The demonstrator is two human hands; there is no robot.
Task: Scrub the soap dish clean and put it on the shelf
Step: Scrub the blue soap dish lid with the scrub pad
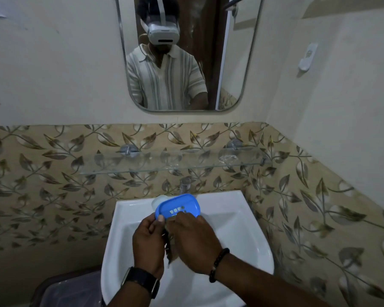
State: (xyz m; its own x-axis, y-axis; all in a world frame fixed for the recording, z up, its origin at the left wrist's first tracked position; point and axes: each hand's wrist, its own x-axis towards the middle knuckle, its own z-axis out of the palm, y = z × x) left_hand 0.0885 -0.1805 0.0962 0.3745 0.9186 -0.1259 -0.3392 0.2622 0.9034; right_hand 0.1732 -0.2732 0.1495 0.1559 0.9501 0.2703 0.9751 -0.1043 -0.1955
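Note:
A blue oval soap dish (179,204) with drain slots is held tilted over the white sink (242,229). My left hand (148,240) pinches the dish's near left rim with thumb and fingers. My right hand (194,238) presses a brownish scrubbing pad (170,251) against the dish's near edge; most of the pad is hidden under that hand. A glass shelf (175,161) runs along the tiled wall above the sink, with nothing large on it.
A metal tap (185,183) stands at the sink's back, partly hidden by the dish. A pale round object (158,200) sits behind the dish. A mirror (186,54) hangs above. A dark bin (71,289) stands at the lower left.

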